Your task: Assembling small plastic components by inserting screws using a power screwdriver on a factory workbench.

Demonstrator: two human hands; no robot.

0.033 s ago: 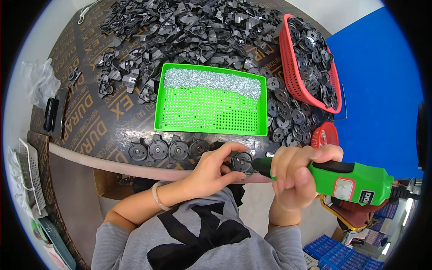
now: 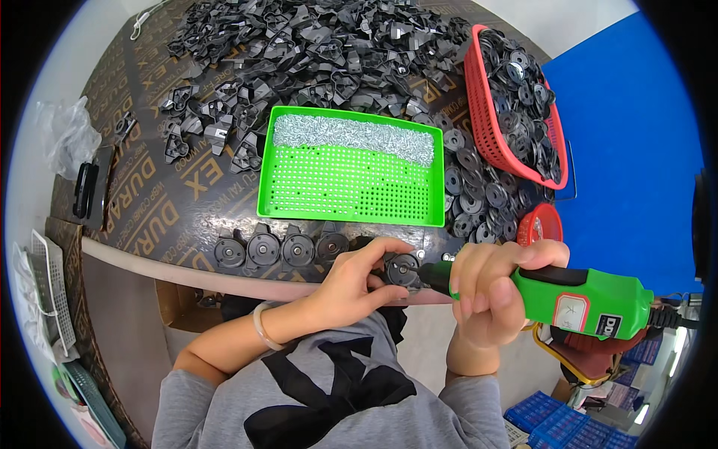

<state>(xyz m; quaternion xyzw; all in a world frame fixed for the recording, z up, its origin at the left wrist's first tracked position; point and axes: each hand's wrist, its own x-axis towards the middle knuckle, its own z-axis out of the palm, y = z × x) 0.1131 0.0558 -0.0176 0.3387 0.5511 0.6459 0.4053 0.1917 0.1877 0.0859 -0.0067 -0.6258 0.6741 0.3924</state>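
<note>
One green electric screwdriver (image 2: 598,293) clenched in right hand (image 2: 490,293), its tip at a round black part (image 2: 403,274) left hand (image 2: 355,278) holds between thumb and index finger. Four similar parts (image 2: 298,251) left of that hold, green tray (image 2: 321,183) just beyond it, red basket (image 2: 480,97) farther right.

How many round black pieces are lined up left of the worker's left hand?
4, in a row near the table's front edge: leftmost piece, second piece, third piece, fourth piece nearest the left hand. More may be hidden behind that hand.
</note>
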